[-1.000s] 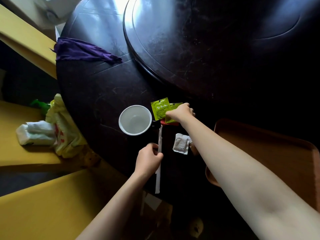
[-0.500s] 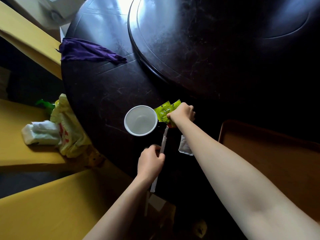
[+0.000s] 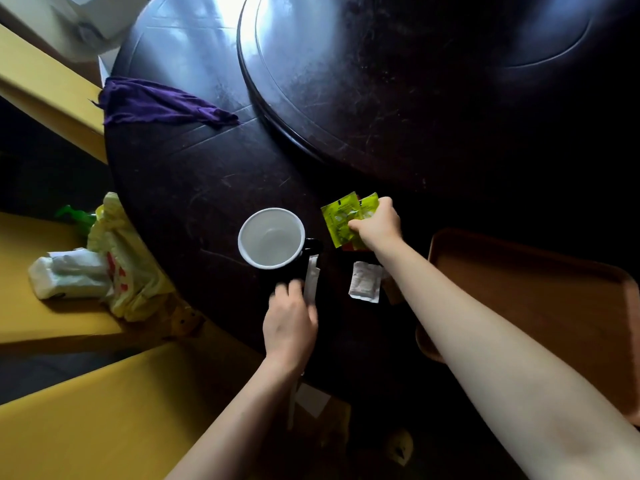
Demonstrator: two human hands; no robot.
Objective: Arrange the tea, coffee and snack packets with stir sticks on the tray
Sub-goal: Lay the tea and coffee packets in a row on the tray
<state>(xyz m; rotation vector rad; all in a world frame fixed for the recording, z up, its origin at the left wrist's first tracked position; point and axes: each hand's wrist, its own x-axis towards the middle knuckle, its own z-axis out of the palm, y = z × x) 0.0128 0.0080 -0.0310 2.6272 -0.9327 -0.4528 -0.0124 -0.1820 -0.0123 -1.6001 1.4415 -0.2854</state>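
My right hand point(image 3: 377, 225) grips two green packets point(image 3: 341, 216) just right of the mug, with a red packet edge point(image 3: 348, 247) showing beneath them. My left hand point(image 3: 291, 320) is closed on a long white paper-wrapped stir stick point(image 3: 310, 278) that runs from the mug's handle back past my wrist over the table edge. A white packet point(image 3: 363, 281) lies flat on the dark table between my two arms. The brown tray point(image 3: 540, 299) sits at the right, partly hidden by my right forearm.
A black mug with a white inside point(image 3: 272, 239) stands left of the packets. A purple cloth point(image 3: 156, 103) lies at the table's far left edge. A raised round turntable point(image 3: 398, 81) fills the table's centre. Plastic bags point(image 3: 114, 258) rest on yellow seating at the left.
My right hand has closed on the green packets and raised them off the red one. My left hand has slid up the stir stick toward the mug.
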